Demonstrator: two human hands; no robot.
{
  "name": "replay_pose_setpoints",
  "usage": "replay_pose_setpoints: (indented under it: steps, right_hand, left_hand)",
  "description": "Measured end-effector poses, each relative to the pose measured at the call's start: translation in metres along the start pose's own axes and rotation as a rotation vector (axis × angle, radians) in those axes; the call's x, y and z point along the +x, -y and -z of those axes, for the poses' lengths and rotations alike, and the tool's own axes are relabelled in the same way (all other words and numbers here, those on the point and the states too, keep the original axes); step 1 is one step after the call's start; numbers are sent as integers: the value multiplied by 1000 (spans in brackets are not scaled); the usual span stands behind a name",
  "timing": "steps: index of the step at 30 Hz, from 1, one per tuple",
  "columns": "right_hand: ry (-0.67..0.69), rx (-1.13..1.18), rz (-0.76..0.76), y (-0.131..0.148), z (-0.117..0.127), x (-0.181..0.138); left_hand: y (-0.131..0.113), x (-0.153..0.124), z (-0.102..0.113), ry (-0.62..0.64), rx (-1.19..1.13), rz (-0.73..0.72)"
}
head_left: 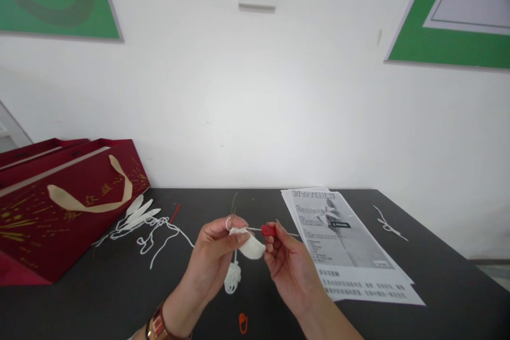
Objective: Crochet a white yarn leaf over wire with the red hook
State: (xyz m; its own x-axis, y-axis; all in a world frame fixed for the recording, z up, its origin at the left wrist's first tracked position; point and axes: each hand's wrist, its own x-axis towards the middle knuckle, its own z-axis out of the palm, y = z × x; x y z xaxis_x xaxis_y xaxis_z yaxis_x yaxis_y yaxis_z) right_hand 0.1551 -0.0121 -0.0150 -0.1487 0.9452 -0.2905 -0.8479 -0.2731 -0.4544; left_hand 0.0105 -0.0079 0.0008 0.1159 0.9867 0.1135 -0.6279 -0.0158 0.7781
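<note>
Over a dark table (99, 292), my left hand (215, 255) pinches a small white crocheted piece (251, 247), with white yarn looped round the forefinger. A little bundle of yarn (232, 278) hangs below it. My right hand (285, 263) is closed on a crochet hook with a red grip (269, 230); its metal shaft points left into the white piece. A strand of white yarn (159, 234) trails left across the table to several white petal-shaped pieces (139, 212).
A dark red gift bag (59, 202) with a cream handle lies at the left. Printed instruction sheets (346, 244) lie at the right, with a scrap of white yarn (388, 226) beyond. An orange stitch marker (243, 323) sits near the front edge. A white wall stands behind.
</note>
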Motion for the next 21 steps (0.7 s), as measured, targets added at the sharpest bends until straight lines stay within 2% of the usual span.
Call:
replay_pose_setpoints:
  steps: [5, 11, 14, 21]
  right_hand:
    - [33, -16, 34, -2, -1, -3]
    - [94, -153, 239, 0, -3, -6]
    - [99, -160, 236, -1, -3, -8]
    - [120, -251, 295, 0, -5, -8]
  left_hand:
    - [0, 2, 1, 35, 29, -73]
    - [0, 2, 3, 8, 184, -97]
    - [2, 3, 7, -3, 186, -99]
    - [7, 5, 15, 45, 351, -217]
